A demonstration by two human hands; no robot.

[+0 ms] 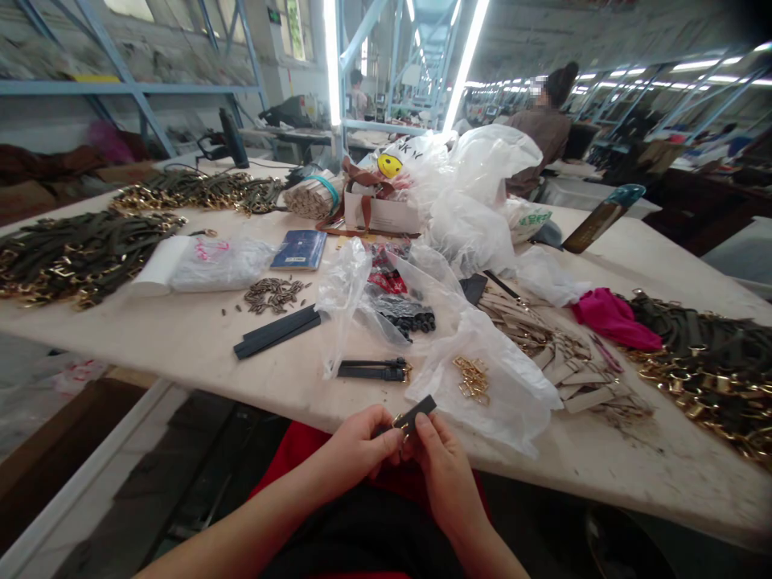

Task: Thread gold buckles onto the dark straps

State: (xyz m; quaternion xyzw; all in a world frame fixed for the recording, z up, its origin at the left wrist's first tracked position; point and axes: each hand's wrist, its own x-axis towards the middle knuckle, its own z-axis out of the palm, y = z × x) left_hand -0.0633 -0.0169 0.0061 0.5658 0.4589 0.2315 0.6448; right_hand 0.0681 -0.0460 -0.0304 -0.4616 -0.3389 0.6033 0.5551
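Both my hands meet just off the table's front edge around a short dark strap (418,413) with a gold-coloured buckle (398,421) on it. My left hand (367,444) is closed, thumb and fingers pinching the buckle end. The strap's other end is gripped by my right hand (443,460), its thumb lying along the top face. My fingers hide the strap's lower part. Straight beyond them on the table lie finished-looking dark straps with buckles (374,370). Loose gold buckles (472,379) rest on a white plastic bag (512,402) to the right.
Flat dark strips (277,331) and a pile of small metal pieces (273,294) lie left of centre. Beige straps (555,354) spread to the right. Bundles of green straps with gold hardware (84,257) are heaped at far left and right. A bottle (603,217) stands tilted at the back.
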